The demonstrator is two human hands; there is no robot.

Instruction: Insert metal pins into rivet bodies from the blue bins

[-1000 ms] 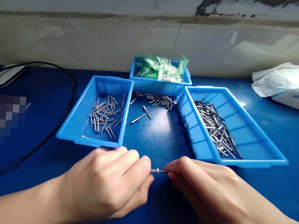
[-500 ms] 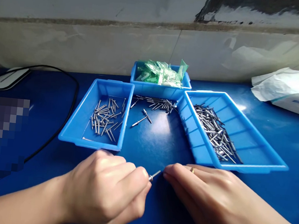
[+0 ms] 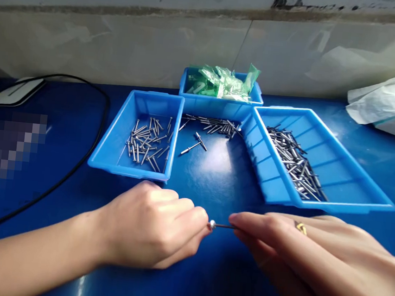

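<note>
My left hand and my right hand meet low over the blue table. Between their fingertips lies a small metal rivet, round head toward the left hand, thin pin pinched by the right fingers. The left fingertips touch the head end. My right hand wears a gold ring. The left blue tray holds several short rivets, the right blue tray several longer pins.
A back blue bin holds small green plastic bags. Loose rivets lie on the table between the trays. A black cable curves at the left, beside a white device. White bags sit at the right.
The rivet went from tilted to level between the fingertips, and the hands drew a little apart. The camera view shifted, so the trays sit slightly right and higher.
</note>
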